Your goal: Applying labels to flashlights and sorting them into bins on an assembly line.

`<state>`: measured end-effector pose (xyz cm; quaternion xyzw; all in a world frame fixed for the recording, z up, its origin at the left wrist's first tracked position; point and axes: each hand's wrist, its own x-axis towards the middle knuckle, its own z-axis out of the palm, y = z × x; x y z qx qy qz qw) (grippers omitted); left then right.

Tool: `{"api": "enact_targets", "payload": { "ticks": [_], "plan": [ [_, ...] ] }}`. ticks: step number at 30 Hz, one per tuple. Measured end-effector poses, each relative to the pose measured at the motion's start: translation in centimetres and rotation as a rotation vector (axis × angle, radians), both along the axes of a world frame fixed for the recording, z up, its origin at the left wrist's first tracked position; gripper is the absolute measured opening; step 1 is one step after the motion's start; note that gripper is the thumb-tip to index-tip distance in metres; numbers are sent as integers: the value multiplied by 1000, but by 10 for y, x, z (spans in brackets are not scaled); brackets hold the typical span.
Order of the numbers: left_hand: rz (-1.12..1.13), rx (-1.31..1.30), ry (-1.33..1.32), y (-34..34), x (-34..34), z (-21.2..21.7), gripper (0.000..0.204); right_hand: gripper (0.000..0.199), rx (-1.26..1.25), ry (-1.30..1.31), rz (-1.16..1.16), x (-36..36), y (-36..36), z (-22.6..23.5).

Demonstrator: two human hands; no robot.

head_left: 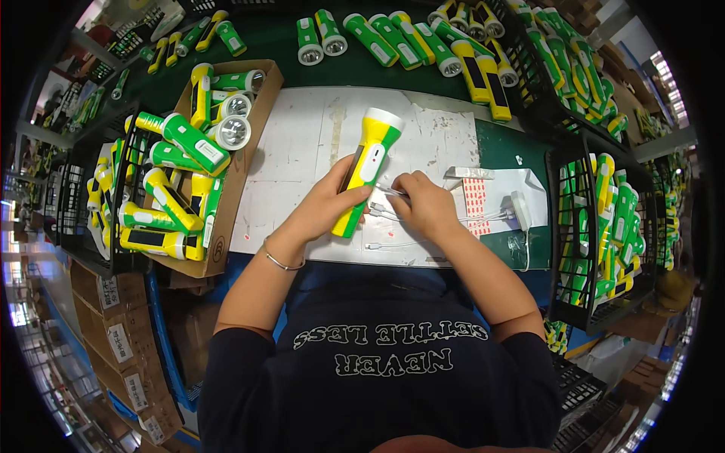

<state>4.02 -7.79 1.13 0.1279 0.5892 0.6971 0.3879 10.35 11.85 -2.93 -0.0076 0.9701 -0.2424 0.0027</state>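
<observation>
My left hand (329, 198) is wrapped round a green and yellow flashlight (371, 164), its white head tilted up and away from me. A dark panel and a white switch plate show along its body. Close beside it, my right hand (424, 202) pinches the end of a white charging cable (387, 189) near the flashlight's side. Whether the plug touches the flashlight I cannot tell. More white cables (393, 244) lie under and around my right hand. They run to a white charger block (520, 210) on the right.
A cardboard box (249, 143) heaped with flashlights stands at left, beside a black crate (124, 189). More black crates (563, 249) of flashlights line the right. Several flashlights (393, 41) lie along the far green table. A sheet of red stickers (474, 202) sits near the charger.
</observation>
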Motion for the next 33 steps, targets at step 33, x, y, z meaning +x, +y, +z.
{"api": "enact_targets", "payload": {
  "ticks": [33],
  "plan": [
    [92, -552, 915, 37, 16, -5, 63, 24, -933, -60, -208, -2, 21, 24]
  ]
}}
